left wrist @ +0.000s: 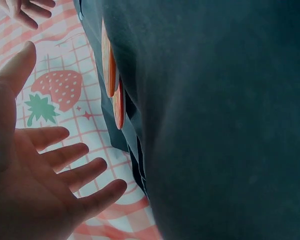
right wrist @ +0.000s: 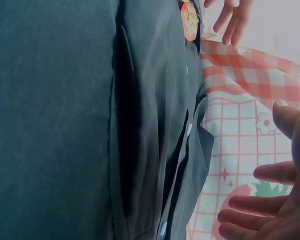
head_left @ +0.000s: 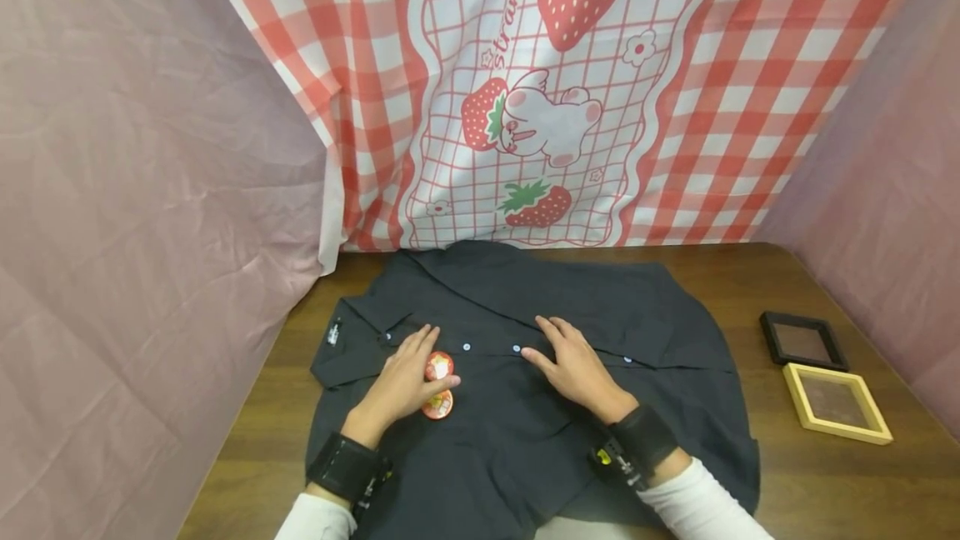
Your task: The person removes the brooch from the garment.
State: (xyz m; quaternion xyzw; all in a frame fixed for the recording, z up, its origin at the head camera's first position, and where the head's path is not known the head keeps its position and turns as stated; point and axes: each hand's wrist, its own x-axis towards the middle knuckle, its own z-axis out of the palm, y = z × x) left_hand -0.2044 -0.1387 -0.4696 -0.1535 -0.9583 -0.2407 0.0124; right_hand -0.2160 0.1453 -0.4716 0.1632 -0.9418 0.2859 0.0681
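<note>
A dark buttoned shirt [head_left: 510,407] lies spread on the table, its collar [head_left: 352,340] toward the left. Two round red badges [head_left: 438,405] sit on the shirt front, one partly behind my left hand [head_left: 405,377]. That hand hovers over the cloth beside the badges, fingers straight and holding nothing. Further right, my right hand [head_left: 577,369] is over the button placket near a pale button [head_left: 516,349], fingers extended and nothing in them. In the left wrist view the badges [left wrist: 109,65] show edge-on, apart from the fingers. The right wrist view shows one badge [right wrist: 189,21] and the placket.
At the table's right side lie a black frame [head_left: 802,342] and a pale yellow frame [head_left: 838,403], close together. A red checked strawberry cloth [head_left: 555,107] hangs behind the table [head_left: 255,432]. Pink curtains [head_left: 150,190] stand on both sides.
</note>
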